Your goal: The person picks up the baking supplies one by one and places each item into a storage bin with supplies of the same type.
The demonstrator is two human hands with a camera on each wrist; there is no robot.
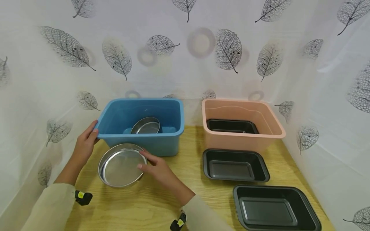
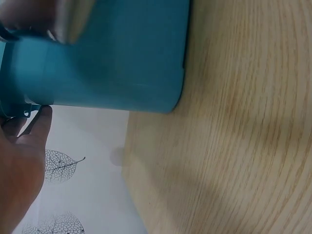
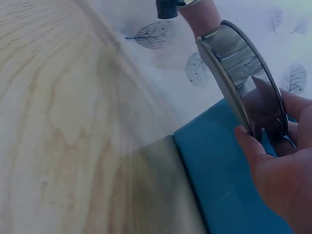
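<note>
My right hand (image 1: 160, 170) holds a round silver cake pan (image 1: 121, 168) by its right side, thumb and fingers at the side wall. The pan is raised over the table in front of the blue bin (image 1: 162, 144), its open side facing up toward the head camera. At the bin's front left corner my left hand (image 1: 83, 144) grips the rim; in the left wrist view its fingers (image 2: 41, 124) are at the rim's edge. Inside the blue bin another round silver pan (image 1: 148, 126) leans, its lower part hidden by the front wall.
To the right stands a pink bin (image 1: 234, 141) with a dark rectangular loaf pan (image 1: 231, 125) inside. In front of it lie two more dark loaf pans, one nearer the bin (image 1: 231, 170) and one closer to me (image 1: 268, 211). A leaf-print curtain (image 1: 173, 73) surrounds the wooden table (image 1: 138, 208).
</note>
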